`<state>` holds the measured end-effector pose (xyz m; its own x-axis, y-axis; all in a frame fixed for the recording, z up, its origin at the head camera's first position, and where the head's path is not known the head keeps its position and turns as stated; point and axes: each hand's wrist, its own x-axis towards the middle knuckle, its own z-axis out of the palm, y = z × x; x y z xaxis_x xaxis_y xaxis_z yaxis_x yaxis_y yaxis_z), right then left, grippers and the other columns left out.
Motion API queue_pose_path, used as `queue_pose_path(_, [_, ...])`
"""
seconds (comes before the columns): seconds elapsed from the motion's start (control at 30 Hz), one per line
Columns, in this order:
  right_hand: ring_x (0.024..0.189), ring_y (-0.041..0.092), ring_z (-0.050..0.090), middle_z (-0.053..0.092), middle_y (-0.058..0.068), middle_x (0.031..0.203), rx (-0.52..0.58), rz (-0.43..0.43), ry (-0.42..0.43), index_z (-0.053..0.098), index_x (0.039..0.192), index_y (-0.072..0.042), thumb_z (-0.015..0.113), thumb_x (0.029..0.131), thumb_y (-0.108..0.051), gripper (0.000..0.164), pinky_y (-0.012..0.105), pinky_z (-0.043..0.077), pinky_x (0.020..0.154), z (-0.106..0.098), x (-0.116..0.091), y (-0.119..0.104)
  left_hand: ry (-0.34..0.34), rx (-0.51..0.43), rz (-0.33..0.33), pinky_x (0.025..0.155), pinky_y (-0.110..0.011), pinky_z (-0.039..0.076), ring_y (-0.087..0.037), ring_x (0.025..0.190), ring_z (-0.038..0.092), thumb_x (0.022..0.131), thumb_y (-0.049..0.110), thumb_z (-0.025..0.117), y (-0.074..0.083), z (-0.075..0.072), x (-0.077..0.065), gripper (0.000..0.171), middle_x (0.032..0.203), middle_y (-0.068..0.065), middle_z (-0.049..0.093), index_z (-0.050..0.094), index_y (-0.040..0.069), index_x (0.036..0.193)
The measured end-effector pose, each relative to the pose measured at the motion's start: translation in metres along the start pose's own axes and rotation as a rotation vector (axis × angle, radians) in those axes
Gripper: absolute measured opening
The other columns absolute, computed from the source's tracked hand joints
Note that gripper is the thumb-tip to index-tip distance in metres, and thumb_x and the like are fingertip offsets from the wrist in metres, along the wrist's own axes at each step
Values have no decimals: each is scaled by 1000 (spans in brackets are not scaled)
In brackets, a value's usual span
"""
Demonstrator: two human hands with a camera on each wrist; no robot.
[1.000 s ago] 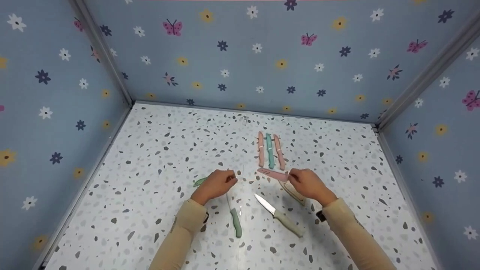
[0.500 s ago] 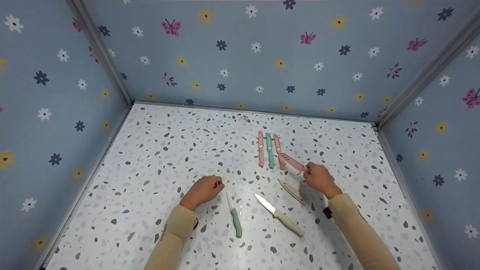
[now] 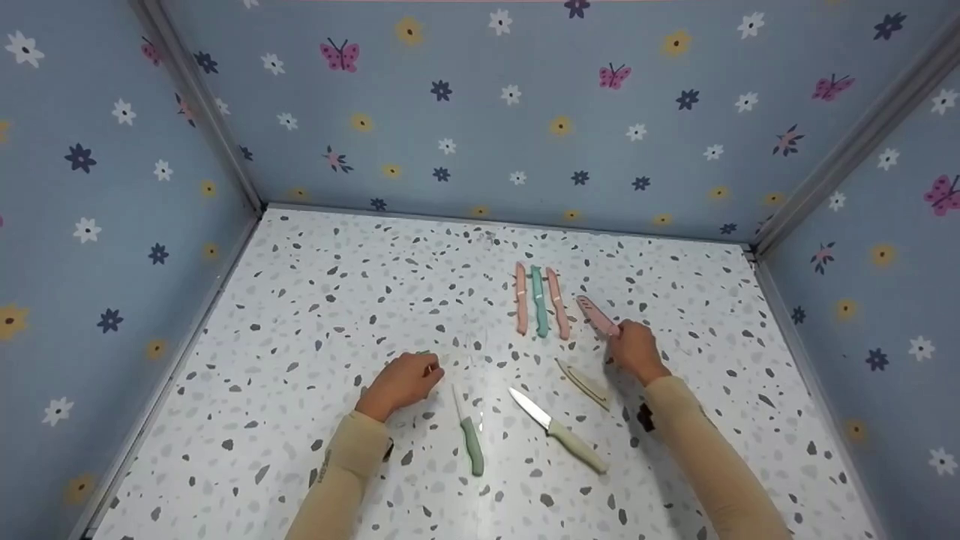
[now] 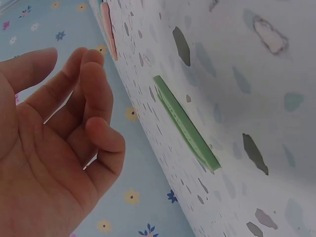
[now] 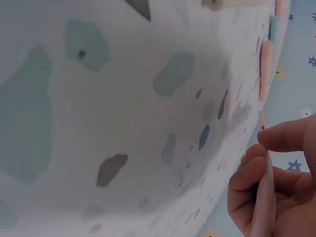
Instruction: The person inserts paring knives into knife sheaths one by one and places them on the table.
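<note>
My right hand (image 3: pixel 637 351) grips a pink knife (image 3: pixel 598 315) whose blade part is pink and slotted. Its tip points away and to the left, beside the row of knives; the handle (image 5: pixel 265 202) runs through the palm in the right wrist view. My left hand (image 3: pixel 401 384) holds nothing, its fingers loosely bent above the table. Close to it lies a green slotted blade cover (image 4: pixel 187 126), mostly hidden behind that hand in the head view. Between the hands are a green-handled knife (image 3: pixel 472 446) and a beige-handled knife (image 3: pixel 574 444), both with bare blades.
A pink knife (image 3: pixel 521 300), a teal knife (image 3: pixel 539 301) and another pink knife (image 3: pixel 558 304) form a row farther back. A beige blade cover (image 3: pixel 583 384) lies near the right hand. Flowered panels (image 3: pixel 480 105) enclose the speckled table (image 3: pixel 337 300) at the back and sides.
My right hand has carried the pink knife rightward from the middle, turning its tip away to lie right of the row. My left hand has drawn back a little to the left.
</note>
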<state>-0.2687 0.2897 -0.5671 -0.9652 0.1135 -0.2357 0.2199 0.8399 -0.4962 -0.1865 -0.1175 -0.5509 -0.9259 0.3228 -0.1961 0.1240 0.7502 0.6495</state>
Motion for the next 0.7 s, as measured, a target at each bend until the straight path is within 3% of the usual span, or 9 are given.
queue_pose_path(0.23, [77,23,59,60,16,101,-9,31,10,52,121,5,44,100,-19,33,36,48,64,7,8,-5,-2,-10,2,56,-31,41,-13,59,52,98,23,51,0,-2,-3,19,67,2,55,60,12,85])
queue_pose_path(0.47, [66,23,57,61,14,82,-91,-44,75,61,100,5,51,95,-18,25,38,46,59,13,16,-13,0,-8,24,55,-32,41,-13,57,52,98,22,51,0,-3,-5,21,66,2,54,61,10,85])
queue_pose_path(0.7, [71,26,55,59,14,85,-80,-47,56,62,97,5,49,95,-17,25,39,46,64,20,22,-22,6,-1,11,56,-32,42,-13,58,52,98,23,51,0,-2,-5,20,67,3,55,60,12,84])
